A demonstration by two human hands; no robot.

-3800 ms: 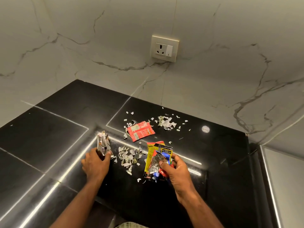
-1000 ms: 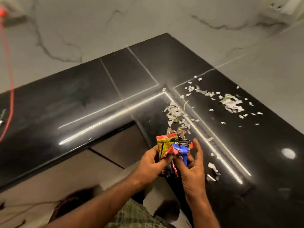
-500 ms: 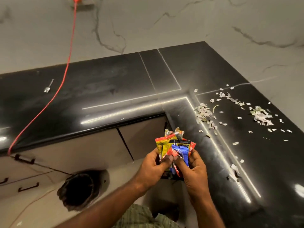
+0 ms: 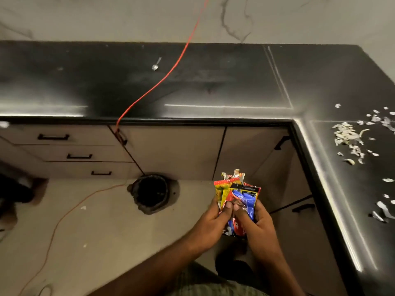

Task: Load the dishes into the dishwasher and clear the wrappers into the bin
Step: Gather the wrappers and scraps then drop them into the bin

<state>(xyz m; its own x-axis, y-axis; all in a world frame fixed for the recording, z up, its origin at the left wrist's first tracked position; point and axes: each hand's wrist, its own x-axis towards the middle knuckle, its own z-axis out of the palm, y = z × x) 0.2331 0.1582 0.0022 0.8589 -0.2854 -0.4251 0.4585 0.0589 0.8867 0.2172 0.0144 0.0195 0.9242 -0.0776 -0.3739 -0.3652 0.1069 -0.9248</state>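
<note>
Gripping wrappers [image 4: 237, 195], left hand [image 4: 210, 224] beside right hand [image 4: 259, 226].

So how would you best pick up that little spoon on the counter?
Pinch the spoon by its thin handle, coming from above. It lies flat on the black counter, handle pointing toward the wall, with the red cord close on its right.

Wrappers [image 4: 237, 195] half hidden by gripping hands — print too small to read
</note>
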